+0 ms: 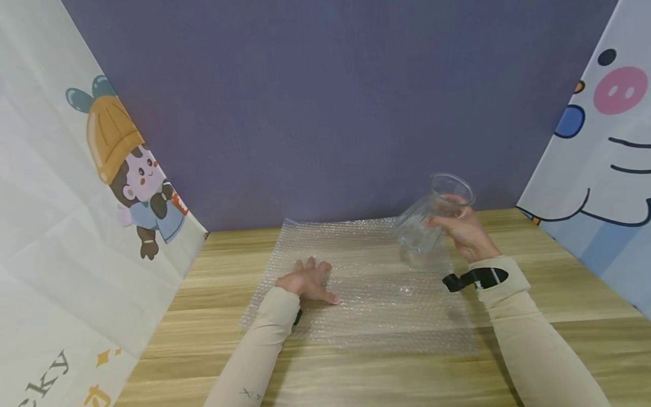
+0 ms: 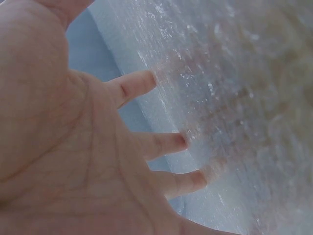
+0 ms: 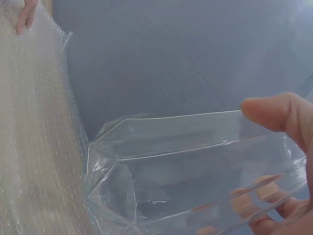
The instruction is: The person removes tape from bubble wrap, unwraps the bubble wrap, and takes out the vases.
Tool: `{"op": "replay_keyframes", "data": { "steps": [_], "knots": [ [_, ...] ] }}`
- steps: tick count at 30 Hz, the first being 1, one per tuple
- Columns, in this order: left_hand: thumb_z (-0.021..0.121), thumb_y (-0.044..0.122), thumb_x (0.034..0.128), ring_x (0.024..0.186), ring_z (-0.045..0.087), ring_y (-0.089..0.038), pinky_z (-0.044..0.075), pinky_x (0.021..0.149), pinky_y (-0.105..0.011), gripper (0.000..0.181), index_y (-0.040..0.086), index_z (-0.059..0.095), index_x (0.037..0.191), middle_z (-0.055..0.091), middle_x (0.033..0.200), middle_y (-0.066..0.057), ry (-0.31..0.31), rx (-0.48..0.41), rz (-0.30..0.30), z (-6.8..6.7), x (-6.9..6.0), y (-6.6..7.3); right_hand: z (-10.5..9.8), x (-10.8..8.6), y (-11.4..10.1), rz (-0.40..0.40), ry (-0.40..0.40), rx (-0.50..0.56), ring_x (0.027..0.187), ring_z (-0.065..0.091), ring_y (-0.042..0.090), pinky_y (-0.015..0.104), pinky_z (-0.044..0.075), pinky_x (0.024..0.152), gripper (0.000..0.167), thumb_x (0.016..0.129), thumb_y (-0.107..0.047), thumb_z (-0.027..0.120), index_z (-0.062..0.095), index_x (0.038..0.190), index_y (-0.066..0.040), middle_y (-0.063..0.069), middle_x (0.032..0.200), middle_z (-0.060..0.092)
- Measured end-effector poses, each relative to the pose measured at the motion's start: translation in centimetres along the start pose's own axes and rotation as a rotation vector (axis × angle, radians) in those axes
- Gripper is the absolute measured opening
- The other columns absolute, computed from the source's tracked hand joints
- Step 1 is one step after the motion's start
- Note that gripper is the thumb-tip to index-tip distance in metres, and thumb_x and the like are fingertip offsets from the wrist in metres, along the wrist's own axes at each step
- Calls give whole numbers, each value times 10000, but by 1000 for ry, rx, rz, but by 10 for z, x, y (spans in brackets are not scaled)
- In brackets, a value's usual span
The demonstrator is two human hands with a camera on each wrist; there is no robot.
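My right hand (image 1: 465, 229) grips a clear glass vase (image 1: 418, 227) near its flared round rim. The vase leans, its rim up to the right and its faceted base down to the left over the bubble wrap (image 1: 376, 282). In the right wrist view the thumb and fingers hold opposite sides of the vase (image 3: 171, 147); whether its base touches the wrap I cannot tell. With fingers spread, my left hand (image 1: 307, 281) rests on the left part of the wrap. The left wrist view shows its palm (image 2: 83, 147) and fingertips touching the wrap (image 2: 234, 98).
Under the flat wrap lies a wood-grain table (image 1: 203, 316). A plain dark purple-grey panel (image 1: 330, 113) rises at the back edge. White sheets with cartoon prints stand at the left (image 1: 51, 226) and right (image 1: 610, 215).
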State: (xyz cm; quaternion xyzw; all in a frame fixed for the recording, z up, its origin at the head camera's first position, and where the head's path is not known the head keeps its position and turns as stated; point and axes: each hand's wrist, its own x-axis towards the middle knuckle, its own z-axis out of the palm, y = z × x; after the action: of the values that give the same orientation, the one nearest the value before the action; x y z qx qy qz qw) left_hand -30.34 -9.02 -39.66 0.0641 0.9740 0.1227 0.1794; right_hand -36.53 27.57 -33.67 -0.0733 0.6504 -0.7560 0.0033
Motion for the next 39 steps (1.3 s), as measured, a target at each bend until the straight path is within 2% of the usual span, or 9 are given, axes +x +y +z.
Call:
{"op": "replay_keyframes", "data": {
  "steps": [3,8,13,22,32,39],
  "knots": [
    [773,683,772,1576,108,-460,238,1035,-887,987,352,322,1585,136,1723,-149,-1,-2,0,0,0,0,-1,0,0,-14,31,-2,910,630,28,150,511,775,588,837,132,695,493,1179,-301,-140,1152,574],
    [775,674,776,1573,114,-467,247,1042,-879,984,341,326,1586,143,1720,-156,1,-1,5,0,-1,0,-3,0,1,-31,80,-36,1023,541,43,144,492,804,566,835,109,729,516,1158,-304,-129,1152,555],
    [779,660,784,1569,112,-480,247,1048,-875,979,321,333,1586,141,1718,-167,-1,-2,14,-1,-1,1,-6,0,1,-36,111,-30,1036,494,68,144,487,787,565,830,109,746,515,1148,-297,-115,1147,538],
    [784,645,787,1566,105,-493,236,1054,-876,971,309,342,1583,136,1718,-176,0,-18,20,0,-1,1,-9,0,0,-70,145,29,1048,479,61,176,429,855,573,805,180,717,550,1105,-279,-130,1112,558],
    [772,662,789,1564,109,-497,239,1042,-882,986,307,325,1593,137,1716,-181,-2,-11,24,0,-2,1,-10,2,-1,-139,199,116,1056,449,15,116,518,785,592,719,309,663,503,975,-200,-163,1053,523],
    [773,665,787,1570,87,-489,220,1044,-888,993,318,316,1598,118,1722,-169,-7,-19,20,-1,-2,0,-10,6,1,-195,267,150,999,454,8,101,506,810,641,644,384,614,480,966,-153,-138,980,537]
  ]
}}
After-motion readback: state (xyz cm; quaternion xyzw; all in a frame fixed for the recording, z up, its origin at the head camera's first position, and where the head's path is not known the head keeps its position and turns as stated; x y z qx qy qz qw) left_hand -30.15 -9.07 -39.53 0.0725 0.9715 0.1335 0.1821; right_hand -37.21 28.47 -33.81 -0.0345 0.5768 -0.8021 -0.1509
